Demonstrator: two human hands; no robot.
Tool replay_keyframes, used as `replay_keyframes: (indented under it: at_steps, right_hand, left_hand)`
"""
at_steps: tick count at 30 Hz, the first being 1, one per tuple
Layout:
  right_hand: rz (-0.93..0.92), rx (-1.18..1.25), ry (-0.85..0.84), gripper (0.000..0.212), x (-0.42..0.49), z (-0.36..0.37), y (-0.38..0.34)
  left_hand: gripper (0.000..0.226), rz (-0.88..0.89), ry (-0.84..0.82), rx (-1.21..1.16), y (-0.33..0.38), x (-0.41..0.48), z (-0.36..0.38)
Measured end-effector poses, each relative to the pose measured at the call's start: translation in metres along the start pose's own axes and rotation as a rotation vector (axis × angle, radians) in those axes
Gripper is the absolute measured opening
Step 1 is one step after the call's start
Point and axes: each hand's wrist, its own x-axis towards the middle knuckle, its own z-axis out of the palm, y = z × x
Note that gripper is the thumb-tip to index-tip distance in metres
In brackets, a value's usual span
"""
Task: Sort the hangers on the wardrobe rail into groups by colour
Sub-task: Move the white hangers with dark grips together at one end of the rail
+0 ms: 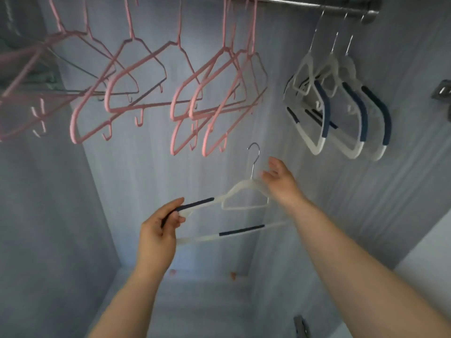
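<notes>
Head view, the only one. Rail (317,6) runs across 12 to 1 o'clock. Pink hangers (136,93) hang in a loose spread from 9 round to 12, some bunched, some gapped. Behind them at 9 o'clock, something greyish-green, too blurred to call. Three white-and-navy hangers (341,106) sit close together at 2 o'clock, near the rail's end. A fourth white hanger (244,189) is off the rail, in front of me at centre frame, hook (255,154) up and free, pointing toward 12. My left hand (158,228), at 7 o'clock, pinches its navy-padded shoulder between thumb and curled fingertips. My right hand (280,181), at 3 o'clock of the hanger's neck, is loose and spread, fingers (274,164) nearly straight, gripping nothing; whether the palm brushes the far shoulder I cannot tell. Step in hand, by my reading: carrying this stray white one over to join its own colour. Next move calls for a firmer hold near the neck, a lift toward 1 o'clock, and the hook turned square to the rail so it drops on beside the three whites, clear of the last pink. Risk: snagging the low pink shoulders on the way up.
</notes>
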Motion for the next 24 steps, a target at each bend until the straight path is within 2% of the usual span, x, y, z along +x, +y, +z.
replay_keyframes:
  at_steps: [3,6,10,12,14,16,17,19,22,24]
  right_hand:
    - [0.068,-0.36,-0.233,0.05,-0.009,-0.005,0.028]
    - [0.063,-0.493,-0.446,0.024,-0.027,-0.011,0.032]
    - [0.021,-0.584,-0.541,0.018,-0.047,-0.015,0.01]
    - [0.034,-0.604,-0.589,0.014,-0.054,-0.016,-0.004]
    - [0.026,-0.679,-0.538,0.015,-0.061,-0.017,-0.018]
    - [0.048,-0.706,-0.492,0.018,-0.068,-0.02,-0.026]
    - [0.097,-0.648,-0.498,0.019,-0.072,-0.021,-0.028]
    - [0.244,-0.382,-0.488,0.022,-0.085,-0.019,-0.031]
    - [0.346,0.081,-0.338,0.031,-0.102,-0.004,-0.03]
    - [0.341,0.202,-0.239,0.031,-0.106,0.01,-0.031]
  left_hand:
    - [0.034,-0.166,-0.072,-0.076,-0.031,-0.001,-0.03]
    - [0.032,-0.309,-0.106,-0.15,-0.06,0.005,-0.055]
    - [0.022,-0.424,-0.125,-0.118,-0.091,0.014,-0.065]
    - [0.024,-0.471,-0.113,-0.132,-0.101,0.022,-0.058]
    - [0.037,-0.496,-0.08,-0.026,-0.107,0.031,-0.044]
    - [0.058,-0.474,-0.076,0.18,-0.103,0.037,-0.024]
    - [0.065,-0.427,-0.108,0.256,-0.096,0.037,-0.013]
    - [0.063,-0.314,-0.248,0.296,-0.077,0.029,0.011]
    - [0.037,-0.23,-0.537,0.124,-0.035,0.001,0.04]
    - [0.031,-0.211,-0.628,-0.043,-0.008,-0.019,0.049]
